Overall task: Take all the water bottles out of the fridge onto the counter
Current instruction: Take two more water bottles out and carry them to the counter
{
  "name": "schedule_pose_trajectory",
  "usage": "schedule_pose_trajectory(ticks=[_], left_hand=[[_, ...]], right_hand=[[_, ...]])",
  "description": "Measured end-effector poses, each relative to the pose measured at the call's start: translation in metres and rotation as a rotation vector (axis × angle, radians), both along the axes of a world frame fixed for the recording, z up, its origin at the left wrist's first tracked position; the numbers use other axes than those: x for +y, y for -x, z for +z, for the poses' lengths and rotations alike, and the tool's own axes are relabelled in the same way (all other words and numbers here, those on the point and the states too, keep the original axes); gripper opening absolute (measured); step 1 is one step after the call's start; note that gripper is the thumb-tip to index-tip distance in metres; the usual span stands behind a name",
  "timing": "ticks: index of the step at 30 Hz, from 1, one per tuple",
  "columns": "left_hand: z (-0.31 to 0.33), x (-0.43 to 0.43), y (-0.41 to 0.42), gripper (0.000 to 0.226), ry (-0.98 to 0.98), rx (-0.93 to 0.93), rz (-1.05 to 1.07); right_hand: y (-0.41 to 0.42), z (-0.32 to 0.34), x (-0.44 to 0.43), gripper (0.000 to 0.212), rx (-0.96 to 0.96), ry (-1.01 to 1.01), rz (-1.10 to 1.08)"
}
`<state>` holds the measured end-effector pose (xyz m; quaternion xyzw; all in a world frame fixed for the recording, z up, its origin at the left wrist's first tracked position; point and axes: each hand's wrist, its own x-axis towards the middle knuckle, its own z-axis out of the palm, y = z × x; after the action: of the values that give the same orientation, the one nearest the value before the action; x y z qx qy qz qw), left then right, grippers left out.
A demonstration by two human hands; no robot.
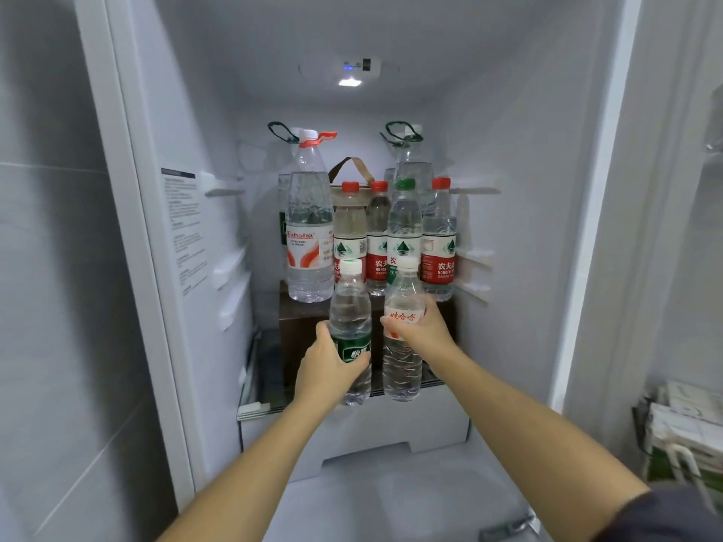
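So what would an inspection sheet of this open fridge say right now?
Surface: glass fridge shelf carrying a dark brown box; most bottles stand on it.
Job's things: small clear green-labelled bottle and small clear red-and-white-labelled bottle, both held; large clear Wahaha bottle with red handle, three red-capped bottles, one green-capped bottle, two big green-handled bottles behind.
Clutter: brown-handled fabric bag behind the bottles.
Hands: left hand grips the green-labelled bottle; right hand the red-and-white one.
Cables: nothing seen.
Surroundings: lit ceiling lamp; cartons in the door rack, right.
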<state>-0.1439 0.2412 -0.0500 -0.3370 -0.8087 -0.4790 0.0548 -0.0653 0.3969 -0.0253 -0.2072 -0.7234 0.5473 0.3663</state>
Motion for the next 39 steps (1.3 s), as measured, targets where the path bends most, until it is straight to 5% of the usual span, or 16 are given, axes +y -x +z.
schedule_pose_trajectory(ticks=[24, 39], left_hand=[[-0.026, 0.021, 0.028, 0.05, -0.213, -0.338, -0.175], [-0.03, -0.008, -0.036, 0.052, -0.301, -0.335, -0.237]], right_hand=[[-0.001, -0.017, 0.017, 0.072, -0.087, -0.095, 0.067], [-0.072, -0.032, -0.031, 0.063, 0.048, -0.058, -0.107]])
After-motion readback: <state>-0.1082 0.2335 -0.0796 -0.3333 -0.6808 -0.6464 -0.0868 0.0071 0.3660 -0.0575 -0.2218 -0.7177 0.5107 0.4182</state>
